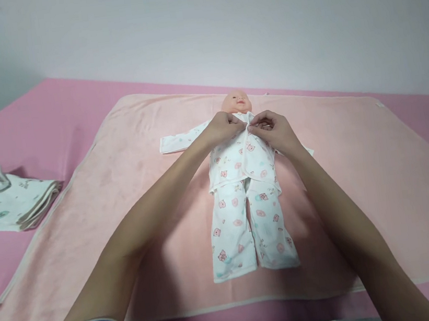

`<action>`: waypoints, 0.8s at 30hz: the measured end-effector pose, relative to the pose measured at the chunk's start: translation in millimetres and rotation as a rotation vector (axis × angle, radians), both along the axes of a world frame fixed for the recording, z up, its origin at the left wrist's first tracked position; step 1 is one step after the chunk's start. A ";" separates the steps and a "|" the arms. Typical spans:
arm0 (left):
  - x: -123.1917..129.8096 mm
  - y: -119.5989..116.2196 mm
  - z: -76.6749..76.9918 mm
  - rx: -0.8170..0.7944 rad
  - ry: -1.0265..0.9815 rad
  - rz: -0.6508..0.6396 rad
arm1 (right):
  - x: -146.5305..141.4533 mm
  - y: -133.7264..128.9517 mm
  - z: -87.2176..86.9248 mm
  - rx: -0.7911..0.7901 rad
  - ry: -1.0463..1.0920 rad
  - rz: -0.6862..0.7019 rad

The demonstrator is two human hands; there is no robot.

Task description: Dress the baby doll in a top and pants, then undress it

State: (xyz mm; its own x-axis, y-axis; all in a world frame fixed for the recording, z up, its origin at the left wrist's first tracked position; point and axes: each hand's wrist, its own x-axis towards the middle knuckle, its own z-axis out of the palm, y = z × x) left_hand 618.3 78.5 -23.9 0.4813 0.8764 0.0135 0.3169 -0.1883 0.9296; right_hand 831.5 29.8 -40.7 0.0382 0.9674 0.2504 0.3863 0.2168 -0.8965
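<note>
Head: doll (239,101) (folded cloth (3,206) leftward)

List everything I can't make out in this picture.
All in the head view:
- Shirt fastening: covered by the left hand and right hand, too small to read.
- Far-right sleeve: mostly behind the right hand and forearm.
- Doll's legs and any feet: covered by the trousers.
- Folded cloth: cut off by the left edge.

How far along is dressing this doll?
Done: trousers and jacket look on the doll. In hand: the left hand and right hand pinch the jacket's front near the neck. Left, probably: finishing that closure, partly hidden. Folded cloth lies beside the blanket.
</note>
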 end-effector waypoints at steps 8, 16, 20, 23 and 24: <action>-3.8 1.2 -1.8 -0.011 -0.048 -0.009 | -7.9 -11.8 1.3 0.072 -0.090 -0.154; -1.8 -0.8 -7.1 0.074 -0.034 0.014 | -20.2 -18.6 1.9 0.239 -0.363 -0.143; 1.5 -7.1 -3.2 0.061 -0.009 0.052 | -18.9 -17.6 4.4 0.196 -0.330 -0.086; 3.5 -9.3 -2.1 0.049 0.004 0.077 | -18.1 -16.9 6.7 0.186 -0.292 -0.079; 3.7 -9.1 -2.6 0.046 0.003 0.079 | -17.6 -16.2 7.1 0.179 -0.280 -0.076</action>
State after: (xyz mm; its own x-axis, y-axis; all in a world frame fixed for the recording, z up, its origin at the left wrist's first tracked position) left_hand 622.0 69.4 -26.5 0.4109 0.9101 0.0533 0.3352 -0.2052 0.9195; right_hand 814.0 13.5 -33.6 0.0147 0.9043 0.4267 0.6332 0.3219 -0.7039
